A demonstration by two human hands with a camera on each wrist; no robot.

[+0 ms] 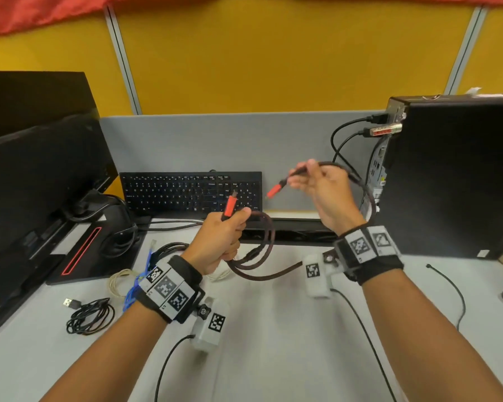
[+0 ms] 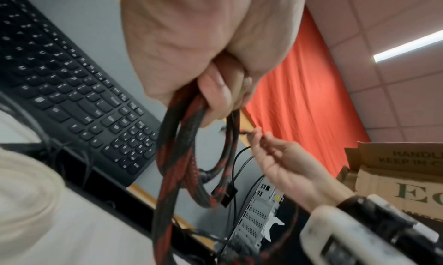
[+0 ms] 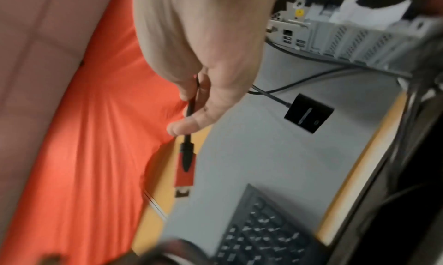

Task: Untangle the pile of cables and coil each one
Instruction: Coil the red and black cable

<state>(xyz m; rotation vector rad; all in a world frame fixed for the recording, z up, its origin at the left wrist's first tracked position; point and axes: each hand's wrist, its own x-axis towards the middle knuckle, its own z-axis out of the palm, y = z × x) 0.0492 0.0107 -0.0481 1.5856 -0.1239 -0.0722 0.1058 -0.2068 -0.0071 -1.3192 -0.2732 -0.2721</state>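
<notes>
My head camera looks down and forward over my desk point(image 1: 273, 329); each wrist camera peers close along my palm, both catching the keyboard point(image 2: 72, 91) and red curtain point(image 3: 95, 136)

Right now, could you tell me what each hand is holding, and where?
Left hand grips the braided cable's coiled loops; right hand pinches it just behind its red plug.

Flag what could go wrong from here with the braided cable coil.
1. The left hand grips several loops of the red-and-black braided cable; a loosened grip could drop them.
2. The right hand only pinches near the red plug, beside the cables plugged into the desktop tower; the loop may snag them.
</notes>
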